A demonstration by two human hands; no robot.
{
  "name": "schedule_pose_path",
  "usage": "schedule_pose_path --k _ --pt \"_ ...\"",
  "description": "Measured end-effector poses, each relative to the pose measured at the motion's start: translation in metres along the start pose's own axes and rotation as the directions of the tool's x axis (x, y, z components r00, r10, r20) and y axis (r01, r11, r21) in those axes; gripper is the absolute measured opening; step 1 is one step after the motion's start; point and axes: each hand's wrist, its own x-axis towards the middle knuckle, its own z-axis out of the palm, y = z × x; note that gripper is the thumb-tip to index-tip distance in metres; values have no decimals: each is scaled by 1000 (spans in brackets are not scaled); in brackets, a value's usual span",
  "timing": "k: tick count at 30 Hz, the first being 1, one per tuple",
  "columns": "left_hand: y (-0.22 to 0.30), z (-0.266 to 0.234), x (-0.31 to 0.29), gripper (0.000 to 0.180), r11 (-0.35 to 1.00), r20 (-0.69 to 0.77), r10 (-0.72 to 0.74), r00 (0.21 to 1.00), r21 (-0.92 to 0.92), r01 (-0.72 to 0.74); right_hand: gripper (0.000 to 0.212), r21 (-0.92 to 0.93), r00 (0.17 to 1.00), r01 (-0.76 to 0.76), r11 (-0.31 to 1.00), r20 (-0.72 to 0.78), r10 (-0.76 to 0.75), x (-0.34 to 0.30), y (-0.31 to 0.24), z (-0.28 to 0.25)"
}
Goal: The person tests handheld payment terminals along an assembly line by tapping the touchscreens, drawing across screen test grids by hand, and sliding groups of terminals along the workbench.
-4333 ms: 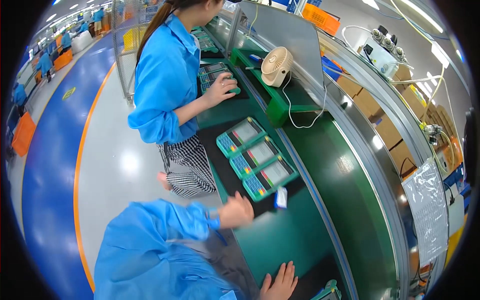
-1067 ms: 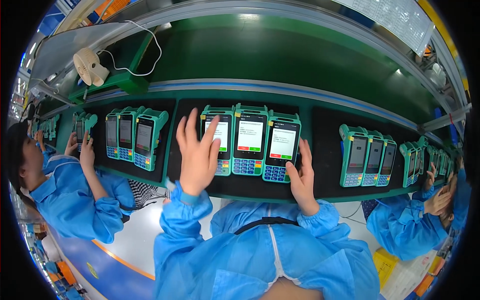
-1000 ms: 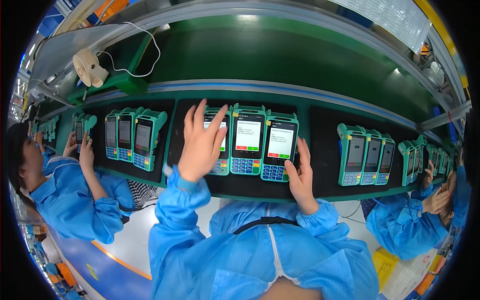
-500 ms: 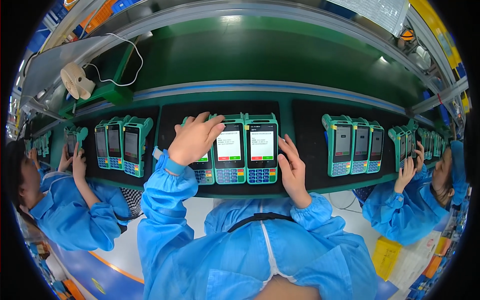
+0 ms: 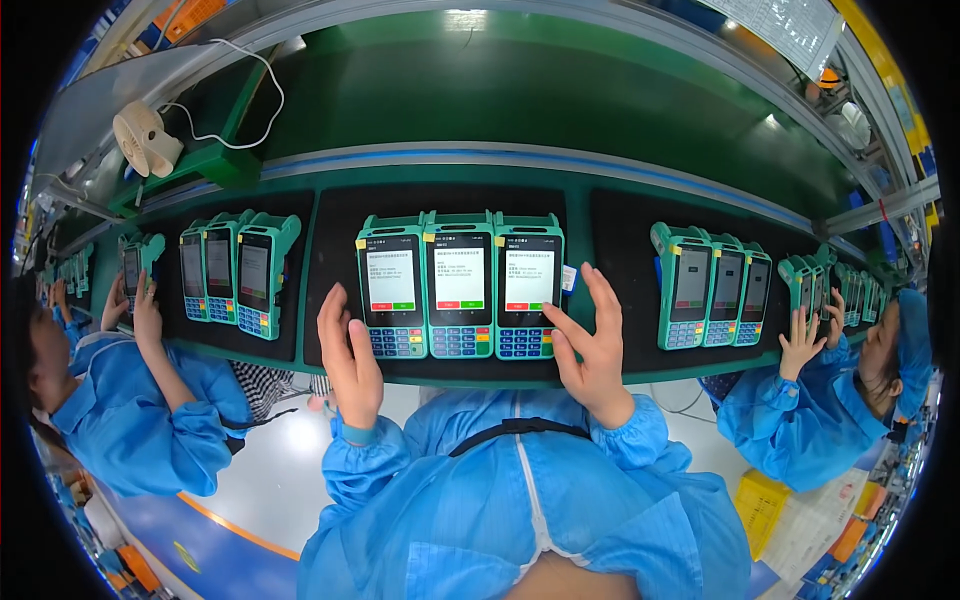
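Note:
Three green payment terminals lie side by side before me: a left terminal [image 5: 392, 285], a middle terminal [image 5: 460, 285] and a right terminal [image 5: 529, 280]. Their screens are lit white, each with a red and a green button at the bottom. My left hand [image 5: 350, 365] is open and upright along the left terminal's outer side, holding nothing. My right hand [image 5: 597, 360] is open too. Its index finger reaches over the right terminal's green screen button and seems to touch it. A small white-and-blue piece [image 5: 569, 278] sticks out at that terminal's right side.
The terminals rest on a black mat [image 5: 335, 240]. More terminals stand in groups at left [image 5: 268, 270] and right [image 5: 685, 285]. Co-workers in blue smocks [image 5: 140, 420] sit on both sides. Beyond a metal rail lies a green belt [image 5: 450, 95]. A beige fan [image 5: 146, 138] stands at back left.
My left hand has come off the left terminal's top and moved down to its outer side, uncovering its screen. My right index finger has moved left onto the right terminal's screen.

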Motion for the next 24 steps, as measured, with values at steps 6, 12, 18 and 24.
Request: schedule_pose_path --k 6,12,18,24 --pt "1 11 -29 27 910 -105 271 957 353 -219 29 -10 1000 -22 1000 17 22 -2 -1 7" --pt "5 21 -27 24 793 -74 417 906 517 -322 31 -127 992 86 988 102 -73 13 -29 29" --pt "8 24 -29 25 796 -89 416 905 517 -315 31 -227 982 104 968 180 -63 19 -37 37" --pt "11 29 -27 22 795 -71 372 926 539 -278 32 -178 991 95 979 108 -77 14 -37 33"
